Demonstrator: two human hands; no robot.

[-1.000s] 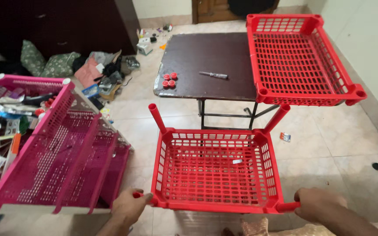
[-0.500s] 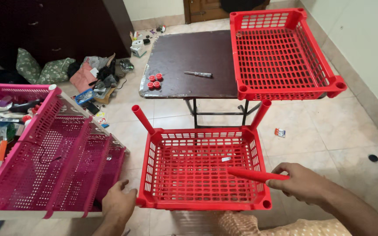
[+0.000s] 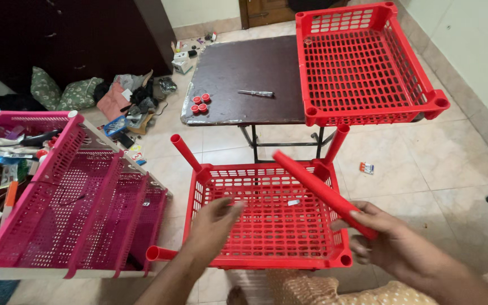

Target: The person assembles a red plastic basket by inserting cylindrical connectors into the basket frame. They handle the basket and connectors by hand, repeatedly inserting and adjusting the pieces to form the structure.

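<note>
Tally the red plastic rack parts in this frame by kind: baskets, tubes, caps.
Red baskets: 2, one near the hands and one on the table.
Red tubes: 4, one held in the right hand, one sticking out at the near left corner, two upright at the far corners.
Red caps on the table: 4.
Total: 10.

There is just one camera, up on the person's head. It looks down and forward, close above the fingers (image 3: 230, 208) and floor (image 3: 458, 164) beyond them.
</note>
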